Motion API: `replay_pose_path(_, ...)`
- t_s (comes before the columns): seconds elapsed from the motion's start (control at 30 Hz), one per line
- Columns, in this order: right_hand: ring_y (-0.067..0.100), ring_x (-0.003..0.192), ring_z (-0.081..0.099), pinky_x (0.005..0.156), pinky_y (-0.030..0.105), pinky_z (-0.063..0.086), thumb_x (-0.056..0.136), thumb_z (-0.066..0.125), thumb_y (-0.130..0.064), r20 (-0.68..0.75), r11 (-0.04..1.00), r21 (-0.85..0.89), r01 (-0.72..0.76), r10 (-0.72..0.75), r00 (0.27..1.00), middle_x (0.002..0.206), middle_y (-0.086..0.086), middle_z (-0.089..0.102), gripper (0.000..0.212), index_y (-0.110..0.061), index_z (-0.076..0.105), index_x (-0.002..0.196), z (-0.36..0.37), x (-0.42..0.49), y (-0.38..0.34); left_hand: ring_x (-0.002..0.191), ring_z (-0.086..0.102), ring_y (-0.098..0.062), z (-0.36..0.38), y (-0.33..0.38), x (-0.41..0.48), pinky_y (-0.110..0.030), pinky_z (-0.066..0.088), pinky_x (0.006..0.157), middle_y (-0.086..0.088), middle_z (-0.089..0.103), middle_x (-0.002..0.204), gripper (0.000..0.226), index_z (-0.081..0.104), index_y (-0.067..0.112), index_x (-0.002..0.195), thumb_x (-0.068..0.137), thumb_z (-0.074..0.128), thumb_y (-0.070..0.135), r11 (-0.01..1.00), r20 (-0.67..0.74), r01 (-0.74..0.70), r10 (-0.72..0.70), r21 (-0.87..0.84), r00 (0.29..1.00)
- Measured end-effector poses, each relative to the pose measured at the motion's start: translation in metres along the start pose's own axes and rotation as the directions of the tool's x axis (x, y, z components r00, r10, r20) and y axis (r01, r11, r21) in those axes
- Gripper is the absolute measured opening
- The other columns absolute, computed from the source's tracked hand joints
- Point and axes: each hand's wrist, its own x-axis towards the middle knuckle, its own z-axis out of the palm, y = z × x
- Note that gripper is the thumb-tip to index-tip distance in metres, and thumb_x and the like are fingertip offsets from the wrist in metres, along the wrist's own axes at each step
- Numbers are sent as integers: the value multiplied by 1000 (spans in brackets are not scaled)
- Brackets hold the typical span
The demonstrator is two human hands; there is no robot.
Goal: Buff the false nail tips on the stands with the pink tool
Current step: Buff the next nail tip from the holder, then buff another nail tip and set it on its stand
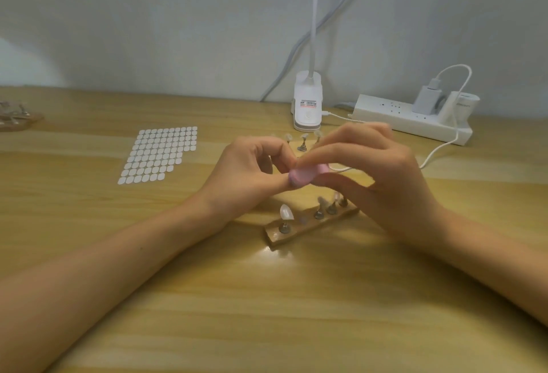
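My right hand (382, 182) pinches the pink tool (305, 176), a small oval buffer, above the table. My left hand (249, 176) meets it with curled fingers, thumb and forefinger pinched together against the tool's left end; whatever they hold is hidden. Just below lies a wooden stand (308, 228) with several metal pegs. One clear false nail tip (286, 212) sits on its left peg, others on the right pegs are blurred. A second stand (302, 142) with nail tips peeks out behind my hands.
A sheet of white oval stickers (160, 154) lies to the left. A white clip lamp base (307, 102) and a power strip (412, 119) with plugged chargers and a white cable stand at the back. Another stand (14, 116) sits at the far left edge.
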Motion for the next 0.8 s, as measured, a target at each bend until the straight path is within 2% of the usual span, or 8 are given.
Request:
replay_pose_path(0.07, 13, 91, 64, 86, 39, 46, 88, 70, -25, 2, 999, -3, -45, 45, 999, 96, -1, 69, 18, -13, 76, 101, 1, 1, 5, 63, 47, -35, -1, 0, -1, -42, 46, 63, 3, 70, 70, 19, 70, 20, 68, 71, 89, 23, 1000, 11, -3, 3, 9, 1000)
replay_pose_path(0.2, 9, 91, 66, 80, 19, 49, 90, 71, -18, -70, 950, 183, -253, 269, 961, 98, -1, 70, 12, -14, 72, 101, -13, -1, 22, 82, 70, -15, -3, 7, -6, -23, 52, 74, 2, 75, 82, 14, 69, 21, 75, 79, 81, 17, 997, 60, -43, 39, 59, 997)
replay_pose_path(0.3, 15, 97, 68, 82, 33, 59, 90, 69, -28, -10, 811, 395, -430, 472, 881, 101, -5, 70, 16, -20, 68, 104, -14, -10, 24, 94, 73, -8, -8, 14, -11, -22, 58, 78, 2, 78, 91, 15, 69, 16, 84, 76, 76, 28, 998, 35, -56, 57, -13, 998)
replay_pose_path(0.37, 13, 97, 68, 80, 39, 62, 89, 66, -32, 69, 691, 524, -497, 548, 834, 101, -5, 68, 22, -19, 65, 107, -12, -13, 22, 97, 74, -11, -9, 18, -15, -35, 61, 83, 2, 79, 94, 23, 70, 12, 89, 76, 74, 31, 997, 48, -75, 75, -4, 996)
replay_pose_path(0.47, 17, 100, 68, 81, 42, 62, 87, 63, -35, 171, 616, 559, -556, 570, 804, 103, -2, 65, 28, -17, 61, 108, -10, -14, 17, 96, 72, -10, -6, 23, -19, -41, 61, 82, 8, 78, 94, 16, 71, 19, 83, 75, 81, 27, 994, 93, -65, 57, 90, 994)
replay_pose_path(0.57, 19, 101, 69, 67, 33, 62, 87, 61, -35, 246, 544, 586, -601, 588, 771, 106, 1, 63, 31, -15, 57, 110, -11, -16, 14, 96, 65, -10, -2, 24, -20, -30, 56, 83, 15, 70, 92, 20, 70, 29, 75, 71, 88, 22, 977, 128, -61, 35, 204, 991)
replay_pose_path(0.67, 19, 94, 70, 55, 26, 57, 84, 61, -39, 262, 533, 576, -620, 599, 757, 105, -2, 62, 36, -15, 56, 110, -12, -15, 13, 93, 56, -2, -2, 29, -22, -15, 46, 76, 18, 63, 92, 22, 70, 33, 74, 71, 89, 23, 966, 207, -83, 32, 243, 978)
replay_pose_path(0.8, 19, 91, 69, 50, 24, 55, 81, 63, -41, 260, 529, 570, -628, 609, 749, 105, -2, 60, 38, -15, 57, 109, -11, -15, 11, 90, 52, -1, 2, 28, -26, -13, 43, 76, 17, 60, 93, 23, 69, 36, 73, 72, 89, 23, 952, 202, -62, 0, 301, 979)
